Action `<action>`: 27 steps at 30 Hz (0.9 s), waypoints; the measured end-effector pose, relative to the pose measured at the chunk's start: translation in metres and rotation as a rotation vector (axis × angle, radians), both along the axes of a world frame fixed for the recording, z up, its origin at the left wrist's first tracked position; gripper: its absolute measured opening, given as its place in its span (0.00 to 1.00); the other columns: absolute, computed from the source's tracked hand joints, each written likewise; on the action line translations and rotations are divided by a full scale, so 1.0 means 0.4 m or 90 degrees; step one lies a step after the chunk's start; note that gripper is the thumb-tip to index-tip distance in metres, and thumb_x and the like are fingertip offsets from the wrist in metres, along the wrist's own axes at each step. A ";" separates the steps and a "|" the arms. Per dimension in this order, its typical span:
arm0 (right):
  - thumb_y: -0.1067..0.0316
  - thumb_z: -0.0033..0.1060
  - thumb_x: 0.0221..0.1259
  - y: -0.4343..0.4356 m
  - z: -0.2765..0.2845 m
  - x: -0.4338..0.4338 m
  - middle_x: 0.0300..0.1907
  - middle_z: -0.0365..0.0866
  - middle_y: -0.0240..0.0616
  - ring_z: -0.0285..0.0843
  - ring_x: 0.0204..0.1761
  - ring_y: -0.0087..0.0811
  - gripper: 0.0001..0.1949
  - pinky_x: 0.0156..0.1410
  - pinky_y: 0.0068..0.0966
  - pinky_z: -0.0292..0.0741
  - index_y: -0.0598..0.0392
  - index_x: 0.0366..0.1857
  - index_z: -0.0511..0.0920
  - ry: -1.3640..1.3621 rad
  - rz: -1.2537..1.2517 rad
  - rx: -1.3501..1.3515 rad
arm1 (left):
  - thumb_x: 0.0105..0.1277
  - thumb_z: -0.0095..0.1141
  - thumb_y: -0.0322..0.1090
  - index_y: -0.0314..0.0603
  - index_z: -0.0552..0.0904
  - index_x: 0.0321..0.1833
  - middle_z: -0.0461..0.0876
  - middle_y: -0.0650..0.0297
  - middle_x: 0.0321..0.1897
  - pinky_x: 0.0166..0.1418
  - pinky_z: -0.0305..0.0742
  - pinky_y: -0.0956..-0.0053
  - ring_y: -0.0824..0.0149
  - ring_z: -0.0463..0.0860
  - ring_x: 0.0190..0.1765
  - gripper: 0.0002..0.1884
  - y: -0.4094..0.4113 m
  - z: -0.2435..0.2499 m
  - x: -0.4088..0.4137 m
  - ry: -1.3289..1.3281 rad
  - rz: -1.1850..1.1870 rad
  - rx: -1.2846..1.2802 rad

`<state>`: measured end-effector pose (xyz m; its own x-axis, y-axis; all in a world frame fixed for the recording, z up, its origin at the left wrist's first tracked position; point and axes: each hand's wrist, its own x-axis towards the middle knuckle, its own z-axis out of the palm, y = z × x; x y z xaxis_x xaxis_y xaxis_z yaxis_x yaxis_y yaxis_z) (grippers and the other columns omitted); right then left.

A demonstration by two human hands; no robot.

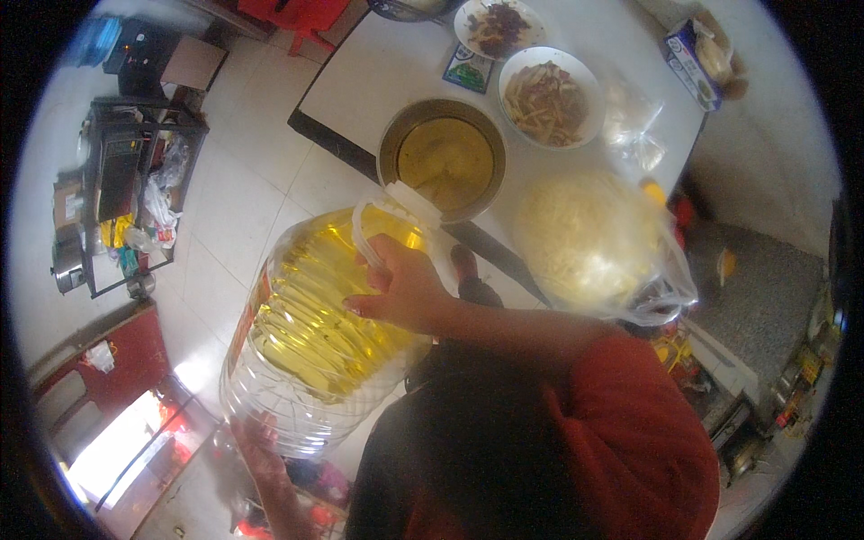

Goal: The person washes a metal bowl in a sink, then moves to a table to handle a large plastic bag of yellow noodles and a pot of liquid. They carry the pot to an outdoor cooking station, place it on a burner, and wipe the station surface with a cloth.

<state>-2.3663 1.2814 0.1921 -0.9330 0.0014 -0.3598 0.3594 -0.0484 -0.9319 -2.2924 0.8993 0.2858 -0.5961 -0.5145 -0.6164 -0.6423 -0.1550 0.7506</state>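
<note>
My right hand [405,287] grips the white handle of a large clear plastic jug [331,317] of yellow oil. The jug is tipped, its white neck over the near rim of a round metal pot [498,185]. Under its raised base, my left hand [260,439] supports it, partly hidden by the clear plastic. Yellowish liquid [445,158] lies in the pot; whether oil is flowing into it is hard to make out. To the pot's right, a clear plastic bag [587,243] bulges with pale yellow contents that I cannot identify.
The pot stands at the edge of a white table [364,74]. Behind it are a bowl of sliced food [550,104], a plate of dark shreds [499,30] and a green packet [468,69]. A black metal rack [135,196] stands left, a red stool [297,20] beyond.
</note>
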 end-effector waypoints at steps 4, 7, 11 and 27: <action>0.65 0.77 0.39 0.003 0.011 0.004 0.22 0.66 0.29 0.64 0.24 0.21 0.24 0.30 0.22 0.64 0.55 0.40 0.71 -0.008 0.004 -0.003 | 0.69 0.47 0.53 0.42 0.78 0.31 0.76 0.68 0.23 0.26 0.67 0.83 0.74 0.72 0.24 0.21 0.047 0.010 -0.001 0.005 0.010 -0.041; 0.64 0.76 0.40 0.000 0.012 0.006 0.22 0.66 0.29 0.64 0.24 0.21 0.24 0.30 0.22 0.64 0.55 0.40 0.71 -0.007 0.007 -0.006 | 0.70 0.47 0.53 0.43 0.78 0.32 0.76 0.67 0.25 0.27 0.68 0.83 0.74 0.72 0.24 0.20 0.051 -0.021 0.030 0.066 0.000 -0.160; 0.64 0.76 0.41 -0.001 0.010 0.011 0.22 0.66 0.29 0.65 0.24 0.22 0.23 0.31 0.23 0.65 0.55 0.40 0.71 -0.015 0.026 0.007 | 0.70 0.46 0.53 0.43 0.78 0.37 0.76 0.66 0.27 0.30 0.71 0.81 0.73 0.73 0.27 0.19 -0.003 -0.043 0.042 -0.008 0.019 -0.045; 0.57 0.76 0.38 -0.069 0.006 0.067 0.21 0.70 0.33 0.70 0.22 0.30 0.24 0.31 0.28 0.69 0.54 0.38 0.72 0.104 0.034 0.213 | 0.67 0.42 0.63 0.33 0.76 0.46 0.81 0.58 0.36 0.45 0.76 0.69 0.63 0.79 0.36 0.32 -0.082 -0.476 0.218 0.085 0.026 0.458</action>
